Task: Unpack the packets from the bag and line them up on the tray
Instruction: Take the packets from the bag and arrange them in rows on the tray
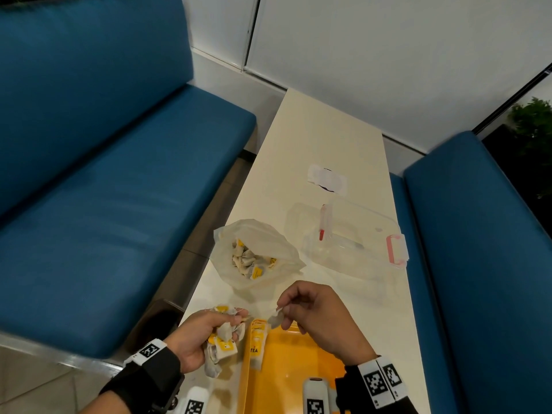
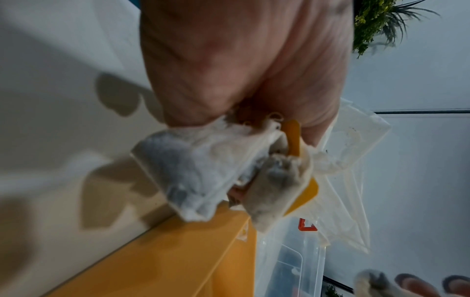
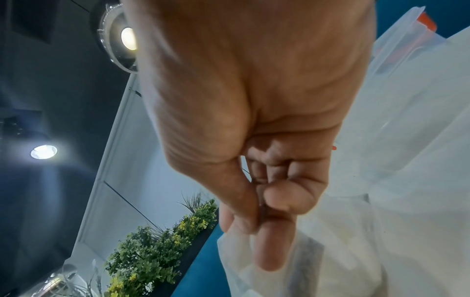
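Observation:
An open clear plastic bag [image 1: 257, 252] with several tea packets inside sits on the cream table. Near the table's front edge lies a yellow tray [image 1: 298, 366], with a short row of packets [image 1: 257, 342] along its left side. My left hand [image 1: 206, 336] grips a bunch of tea packets [image 2: 203, 170] with yellow tags, just left of the tray. Over the tray's far left corner, my right hand [image 1: 310, 312] pinches a single tea packet [image 1: 276, 318] between thumb and fingers [image 3: 269, 245].
A clear lidded container [image 1: 355, 237] with pink clasps stands right of the bag. A white paper scrap [image 1: 327, 179] lies farther back on the table [image 1: 328, 130]. Blue benches [image 1: 104, 174] flank the table on both sides.

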### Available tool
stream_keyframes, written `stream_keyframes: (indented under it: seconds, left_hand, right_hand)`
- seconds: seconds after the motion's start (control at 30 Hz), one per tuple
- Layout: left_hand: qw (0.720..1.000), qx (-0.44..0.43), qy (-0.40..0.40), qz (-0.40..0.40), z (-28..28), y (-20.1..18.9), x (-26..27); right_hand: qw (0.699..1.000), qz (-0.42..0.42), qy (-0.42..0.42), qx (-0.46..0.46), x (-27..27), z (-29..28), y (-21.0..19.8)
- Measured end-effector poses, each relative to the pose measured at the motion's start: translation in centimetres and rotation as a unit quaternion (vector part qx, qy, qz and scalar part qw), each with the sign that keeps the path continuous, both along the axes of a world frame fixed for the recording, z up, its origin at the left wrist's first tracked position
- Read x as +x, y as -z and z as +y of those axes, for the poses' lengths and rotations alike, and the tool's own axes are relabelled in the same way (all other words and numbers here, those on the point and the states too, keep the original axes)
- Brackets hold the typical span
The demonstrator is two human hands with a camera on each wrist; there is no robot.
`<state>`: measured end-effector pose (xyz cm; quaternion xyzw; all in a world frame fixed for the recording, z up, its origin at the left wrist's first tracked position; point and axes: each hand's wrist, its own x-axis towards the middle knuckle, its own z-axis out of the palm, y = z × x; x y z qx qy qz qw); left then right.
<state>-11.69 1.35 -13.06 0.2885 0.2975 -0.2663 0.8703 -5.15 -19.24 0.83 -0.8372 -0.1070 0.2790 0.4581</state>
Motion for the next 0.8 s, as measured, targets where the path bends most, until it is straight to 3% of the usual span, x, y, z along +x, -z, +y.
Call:
stream_keyframes:
  seconds: [0.33,0.8]
  left_hand:
    - [0.998,0.06,0.017,-0.03,-0.4,-0.3,0.0]
    - [0.999,0.016,0.007,-0.049,-0.2,-2.1,-0.1]
  right_hand:
    - [0.999,-0.017,0.029,0.035,-0.3,0.5,-0.5]
    - [0.987,-0.008,0.158,0.003,-1.0,1.9,5.9]
